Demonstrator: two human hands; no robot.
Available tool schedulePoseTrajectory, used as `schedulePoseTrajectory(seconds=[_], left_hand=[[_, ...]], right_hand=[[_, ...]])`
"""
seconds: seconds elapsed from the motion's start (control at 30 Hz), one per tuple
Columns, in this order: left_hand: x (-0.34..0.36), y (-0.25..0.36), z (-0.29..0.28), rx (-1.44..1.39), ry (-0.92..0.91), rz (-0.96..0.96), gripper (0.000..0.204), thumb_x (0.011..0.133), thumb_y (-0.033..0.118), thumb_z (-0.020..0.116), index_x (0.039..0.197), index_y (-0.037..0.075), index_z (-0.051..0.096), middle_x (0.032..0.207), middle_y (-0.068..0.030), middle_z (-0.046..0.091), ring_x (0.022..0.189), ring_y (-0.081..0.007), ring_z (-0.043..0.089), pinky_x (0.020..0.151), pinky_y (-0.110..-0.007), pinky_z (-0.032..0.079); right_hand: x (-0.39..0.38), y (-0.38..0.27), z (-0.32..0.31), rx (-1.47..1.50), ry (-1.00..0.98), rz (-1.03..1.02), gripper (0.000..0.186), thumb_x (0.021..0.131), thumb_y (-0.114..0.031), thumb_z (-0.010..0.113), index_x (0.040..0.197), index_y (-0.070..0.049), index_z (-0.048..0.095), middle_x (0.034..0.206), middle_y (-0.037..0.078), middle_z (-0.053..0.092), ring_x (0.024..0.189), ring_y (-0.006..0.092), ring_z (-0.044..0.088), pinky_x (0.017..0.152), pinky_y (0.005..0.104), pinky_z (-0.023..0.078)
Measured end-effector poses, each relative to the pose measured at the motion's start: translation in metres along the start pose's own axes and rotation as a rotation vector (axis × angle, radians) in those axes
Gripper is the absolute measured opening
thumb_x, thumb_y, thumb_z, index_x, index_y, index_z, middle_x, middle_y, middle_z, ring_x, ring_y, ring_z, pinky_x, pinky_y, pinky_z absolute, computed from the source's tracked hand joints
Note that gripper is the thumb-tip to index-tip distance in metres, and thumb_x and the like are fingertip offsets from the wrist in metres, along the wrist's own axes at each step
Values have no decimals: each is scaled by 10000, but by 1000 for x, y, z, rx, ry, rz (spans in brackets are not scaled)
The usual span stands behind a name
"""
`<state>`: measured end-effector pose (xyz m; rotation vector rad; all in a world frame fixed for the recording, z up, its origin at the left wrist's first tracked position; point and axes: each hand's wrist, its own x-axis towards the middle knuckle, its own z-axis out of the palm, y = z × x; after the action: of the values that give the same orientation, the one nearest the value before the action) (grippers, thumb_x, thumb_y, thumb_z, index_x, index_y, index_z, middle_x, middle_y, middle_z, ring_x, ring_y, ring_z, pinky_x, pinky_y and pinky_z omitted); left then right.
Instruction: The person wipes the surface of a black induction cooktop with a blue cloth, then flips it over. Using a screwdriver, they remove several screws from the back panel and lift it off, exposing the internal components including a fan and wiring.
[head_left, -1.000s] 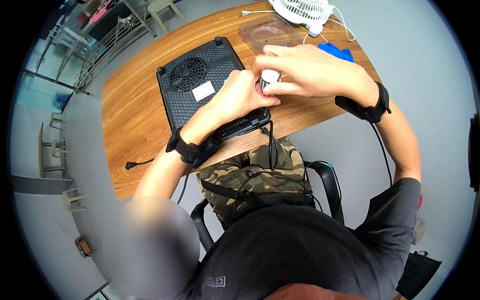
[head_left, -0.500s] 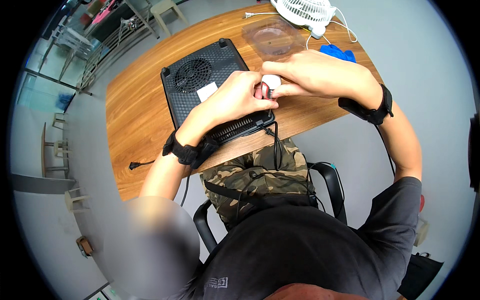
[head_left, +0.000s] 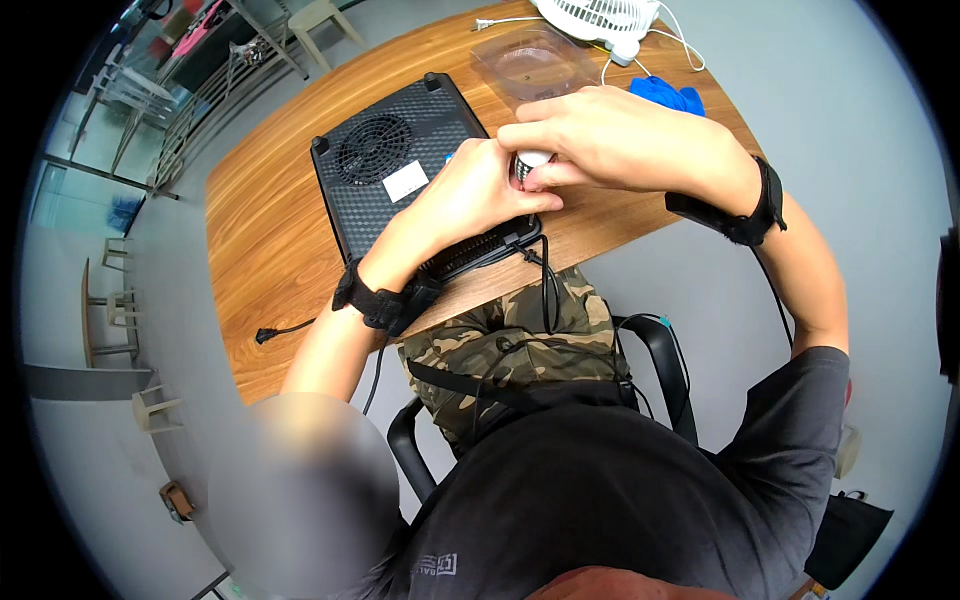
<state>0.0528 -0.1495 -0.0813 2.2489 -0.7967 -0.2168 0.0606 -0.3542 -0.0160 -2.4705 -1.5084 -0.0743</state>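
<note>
Both hands are closed around a small white container (head_left: 532, 158) with a black-and-white label and a bit of red, mostly hidden by my fingers. My left hand (head_left: 480, 185) grips it from the left, thumb stretched below it, over the right part of a black cooling pad (head_left: 370, 205), which lies with a round fan grille and a white sticker showing. My right hand (head_left: 600, 135) wraps over the container from the right, its fingers arched above it and its thumb against the lower side. A black cable hangs from the pad's near edge.
On the wooden table (head_left: 260, 240) are a clear plastic tray (head_left: 530, 62), a white fan (head_left: 592, 18) with its cords, a blue cloth (head_left: 662, 97) and a black plug (head_left: 266, 334). Off the table at the back left stand a pale stool (head_left: 325, 25) and metal racks.
My right fingers now cover more of the white container than half a second ago, and its red part shows less. Both hands otherwise stay together in much the same place.
</note>
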Motion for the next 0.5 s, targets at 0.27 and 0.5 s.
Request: schedulePoseTrajectory(seconds=[0.27,0.5], left_hand=[[0,5,8,15,84,-17,386,787,263,842,982,-31,686,803,-202,732,768,-365,731,721,-403,585],[1,1,8,32,56,-37,378,795,284,852,923,-29,681,783,-200,727,733,-368,722,684,-410,563]], right_hand=[[5,-1,-13,-111,-36,104,373,923,-409,706,1028,-55,649,809,160,685,746,364,685,630,455,526],[4,4,-5,45,-50,151,437,941,-455,683,923,-19,646,735,179,675,699,386,673,640,467,528]])
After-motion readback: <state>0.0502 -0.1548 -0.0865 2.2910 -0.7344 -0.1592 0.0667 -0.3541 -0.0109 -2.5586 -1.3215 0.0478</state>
